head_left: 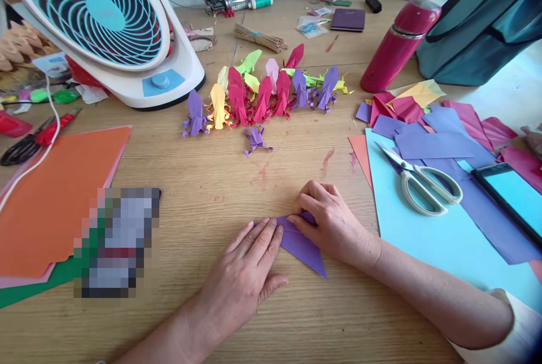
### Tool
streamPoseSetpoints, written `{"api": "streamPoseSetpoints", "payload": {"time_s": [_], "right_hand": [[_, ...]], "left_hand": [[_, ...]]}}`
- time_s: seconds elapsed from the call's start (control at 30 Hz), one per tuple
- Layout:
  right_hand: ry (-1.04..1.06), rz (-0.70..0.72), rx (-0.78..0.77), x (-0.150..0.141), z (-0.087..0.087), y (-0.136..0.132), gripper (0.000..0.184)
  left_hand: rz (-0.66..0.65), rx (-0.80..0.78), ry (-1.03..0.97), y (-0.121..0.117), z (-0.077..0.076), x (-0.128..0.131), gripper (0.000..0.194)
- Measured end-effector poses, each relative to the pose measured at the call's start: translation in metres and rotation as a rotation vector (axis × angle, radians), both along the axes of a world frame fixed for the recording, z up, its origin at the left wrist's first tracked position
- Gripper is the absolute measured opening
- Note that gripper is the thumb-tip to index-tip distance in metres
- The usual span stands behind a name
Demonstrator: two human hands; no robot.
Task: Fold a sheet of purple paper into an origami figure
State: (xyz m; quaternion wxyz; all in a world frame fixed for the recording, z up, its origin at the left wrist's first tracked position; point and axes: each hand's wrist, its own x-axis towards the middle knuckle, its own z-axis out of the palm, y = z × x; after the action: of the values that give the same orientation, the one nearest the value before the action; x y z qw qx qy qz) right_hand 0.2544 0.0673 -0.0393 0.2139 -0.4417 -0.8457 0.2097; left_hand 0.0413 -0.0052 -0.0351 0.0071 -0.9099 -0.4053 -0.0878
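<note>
A sheet of purple paper (302,248), folded to a pointed shape, lies on the wooden table in front of me. My left hand (243,265) rests flat with its fingers stretched over the paper's left end. At the upper right edge, my right hand (332,220) is closed, its curled fingers and thumb gripping the fold. Parts of the paper are hidden under both hands. Beyond them stands a small purple origami figure (256,139). Several more folded figures in red, yellow, green and purple, such as a yellow origami figure (219,105), are grouped behind it.
White-handled scissors (423,183) lie on light blue paper (406,245) at right, near purple scraps (436,145) and a phone (514,197). A red flask (398,51) stands behind. On the left are a fan (169,79), orange paper (63,183) and a blurred phone (122,245).
</note>
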Motion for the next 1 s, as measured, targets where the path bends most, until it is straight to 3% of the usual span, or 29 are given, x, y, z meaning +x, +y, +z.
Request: {"api": "streamPoseSetpoints", "payload": {"time_s": [0.27,0.63,0.73,0.83,1.0], "right_hand": [[0.053,-0.009,-0.052,0.005,0.003,0.002,0.012],[0.177,-0.049,-0.082,0.012,0.0,0.003,0.012],[0.225,-0.073,0.015,0.022,0.005,-0.006,0.004],[0.134,-0.076,0.185,0.033,0.01,-0.027,0.014],[-0.027,0.138,0.238,0.037,0.009,-0.057,0.029]], "left_hand": [[-0.114,-0.05,-0.038,0.005,-0.005,-0.004,0.054],[-0.128,-0.066,-0.032,0.005,-0.006,-0.005,0.056],[-0.132,-0.068,-0.027,0.005,-0.005,-0.004,0.056],[-0.126,-0.075,-0.044,0.006,-0.003,-0.004,0.054],[-0.111,-0.084,-0.049,0.006,-0.004,-0.004,0.053]]}}
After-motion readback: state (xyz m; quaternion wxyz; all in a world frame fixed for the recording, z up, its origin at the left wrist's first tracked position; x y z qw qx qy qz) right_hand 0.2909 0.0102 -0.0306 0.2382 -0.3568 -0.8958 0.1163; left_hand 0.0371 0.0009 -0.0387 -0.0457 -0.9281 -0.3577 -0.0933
